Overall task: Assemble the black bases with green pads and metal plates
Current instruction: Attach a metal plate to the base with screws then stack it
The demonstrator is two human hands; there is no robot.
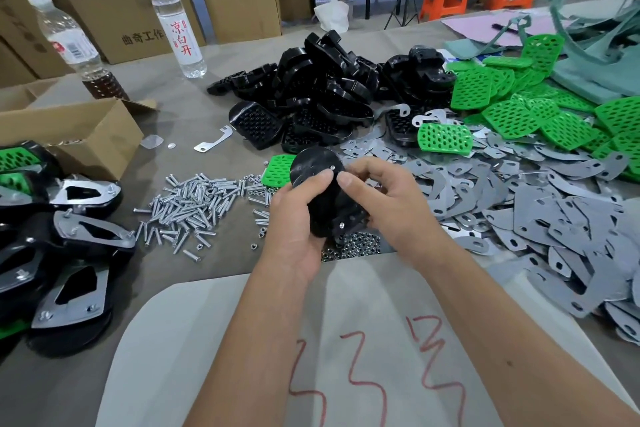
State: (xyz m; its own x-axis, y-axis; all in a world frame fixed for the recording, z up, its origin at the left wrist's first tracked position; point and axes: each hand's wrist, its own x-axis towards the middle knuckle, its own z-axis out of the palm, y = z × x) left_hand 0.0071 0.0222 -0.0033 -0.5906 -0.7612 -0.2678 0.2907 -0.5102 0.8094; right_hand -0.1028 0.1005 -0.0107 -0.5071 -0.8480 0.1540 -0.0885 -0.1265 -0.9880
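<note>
I hold one black base (313,168) upright over the table's middle, its smooth underside facing me, with two screw tips poking through it. My left hand (294,215) grips its left edge, thumb pressed on the face. My right hand (384,198) grips its right side, thumb beside the upper screw tip. A green pad (277,168) shows just behind the base. More black bases (311,94) are heaped at the back, green pads (540,104) at the right, grey metal plates (540,204) spread over the right side.
Loose screws (187,208) and nuts (356,244) lie under and left of my hands. Finished assemblies (72,225) are stacked at the left edge beside an open carton (86,135). Two bottles (178,24) stand at the back left. A white sheet (346,340) covers the near table.
</note>
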